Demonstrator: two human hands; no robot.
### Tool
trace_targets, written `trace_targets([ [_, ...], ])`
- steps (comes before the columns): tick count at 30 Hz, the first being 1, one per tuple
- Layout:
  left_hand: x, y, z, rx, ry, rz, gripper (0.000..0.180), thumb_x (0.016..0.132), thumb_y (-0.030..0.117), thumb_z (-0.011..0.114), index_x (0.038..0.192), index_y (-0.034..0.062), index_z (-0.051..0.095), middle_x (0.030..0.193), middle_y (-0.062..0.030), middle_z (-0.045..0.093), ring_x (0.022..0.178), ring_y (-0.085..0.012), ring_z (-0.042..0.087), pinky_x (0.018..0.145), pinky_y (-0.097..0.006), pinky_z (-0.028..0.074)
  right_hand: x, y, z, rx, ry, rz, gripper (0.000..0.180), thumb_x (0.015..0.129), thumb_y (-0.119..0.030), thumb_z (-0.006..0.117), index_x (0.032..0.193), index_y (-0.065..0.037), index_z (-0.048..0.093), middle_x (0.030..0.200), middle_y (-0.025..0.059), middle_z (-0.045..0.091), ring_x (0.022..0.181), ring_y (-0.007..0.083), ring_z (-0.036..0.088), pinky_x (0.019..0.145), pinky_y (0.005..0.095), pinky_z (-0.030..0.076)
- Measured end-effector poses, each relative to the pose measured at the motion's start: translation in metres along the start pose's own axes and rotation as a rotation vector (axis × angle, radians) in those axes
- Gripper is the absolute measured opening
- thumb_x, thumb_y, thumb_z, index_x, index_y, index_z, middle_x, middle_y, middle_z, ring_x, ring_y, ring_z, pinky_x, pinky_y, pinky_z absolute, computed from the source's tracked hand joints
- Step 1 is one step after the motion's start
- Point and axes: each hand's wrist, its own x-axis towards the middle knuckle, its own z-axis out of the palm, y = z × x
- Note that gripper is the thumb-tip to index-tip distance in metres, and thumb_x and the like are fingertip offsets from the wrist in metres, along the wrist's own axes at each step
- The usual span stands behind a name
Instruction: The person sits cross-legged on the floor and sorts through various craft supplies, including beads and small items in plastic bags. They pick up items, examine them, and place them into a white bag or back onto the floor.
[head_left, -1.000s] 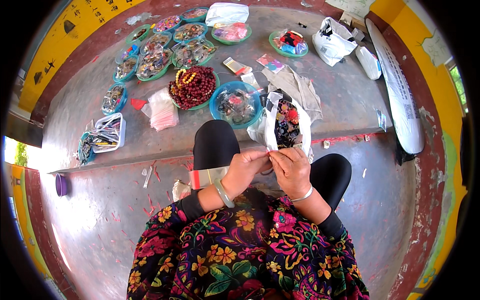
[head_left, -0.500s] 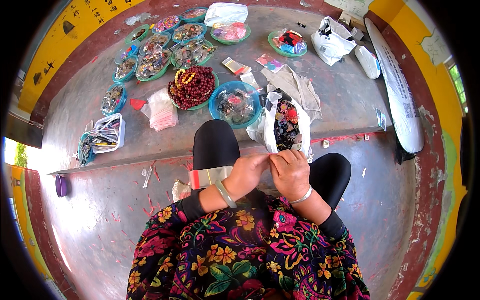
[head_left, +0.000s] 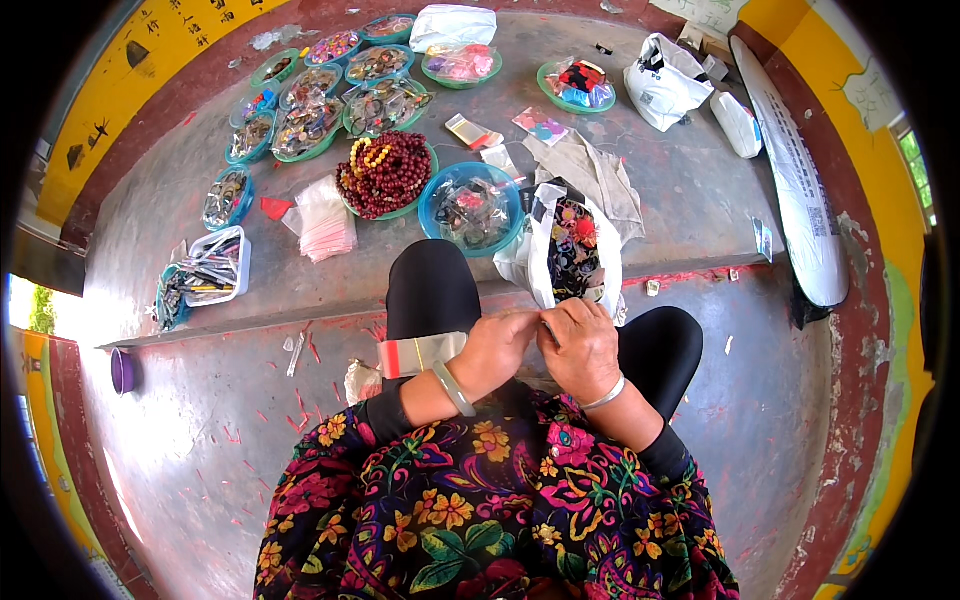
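Your L hand & R hand meet, fingers curled, just your side of the open white bag; can't tell what's pinched. Bag's by the platform's front edge: blue basin crowds its L, more room R.

Head view: left of two wide fisheye cameras worn on the head, upright, unmirrored
Facing: down and forward, over the floral top at the lower edge toward the concrete platform
Nearness: floral top closest; left hand and right hand near, just below centre; concrete platform's far side farther off
Rim: black corners, straight edges bending, the yellow walls curving at left and right
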Motion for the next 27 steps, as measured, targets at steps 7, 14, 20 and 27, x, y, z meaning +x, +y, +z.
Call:
trace_targets([
  [7, -0.0008, -0.0027, 0.0031, 0.049, 0.005, 0.045, 0.02, 0.077, -0.004, 0.055, 0.094, 0.0019, 0.061, 0.087, -0.015, 0.063, 0.08, -0.0292, 0.062, 0.07, -0.032, 0.049, 0.0001, -0.0027, -0.0039, -0.097, -0.091, -0.012, 0.008, 0.065, -0.007, 0.062, 0.07, -0.005, 0.055, 0.071, 0.0068, 0.051, 0.068, 0.0251, 0.053, 0.061, 0.0368, 0.041],
  [14, -0.0025, -0.0033, 0.0017, 0.018, -0.027, -0.003, 0.021, 0.075, -0.004, 0.055, 0.094, 0.0015, 0.061, 0.089, -0.0153, 0.064, 0.081, -0.0296, 0.062, 0.071, -0.032, 0.05, -0.001, 0.0006, -0.0018, 0.021, -0.039, 0.06, 0.007, 0.066, -0.005, 0.062, 0.07, -0.005, 0.057, 0.069, 0.0081, 0.052, 0.068, 0.0269, 0.054, 0.062, 0.0378, 0.041],
  [20, -0.0026, -0.0054, 0.0031, 0.052, -0.033, 0.012, 0.019, 0.076, -0.003, 0.055, 0.094, 0.0015, 0.061, 0.089, -0.0155, 0.063, 0.081, -0.0302, 0.062, 0.07, -0.033, 0.049, 0.0005, -0.0019, -0.0037, -0.014, -0.068, 0.039, 0.006, 0.065, -0.006, 0.061, 0.067, -0.006, 0.056, 0.069, 0.0077, 0.051, 0.067, 0.0262, 0.053, 0.061, 0.0376, 0.041],
  [27, -0.0017, -0.002, 0.0019, 0.043, -0.036, 0.024, 0.018, 0.076, -0.002, 0.056, 0.093, 0.0018, 0.062, 0.089, -0.0151, 0.063, 0.081, -0.0302, 0.062, 0.071, -0.033, 0.049, 0.001, -0.0044, -0.0019, -0.06, -0.052, 0.041, 0.007, 0.064, -0.006, 0.061, 0.068, -0.006, 0.054, 0.069, 0.0076, 0.051, 0.067, 0.0264, 0.053, 0.06, 0.0373, 0.04],
])
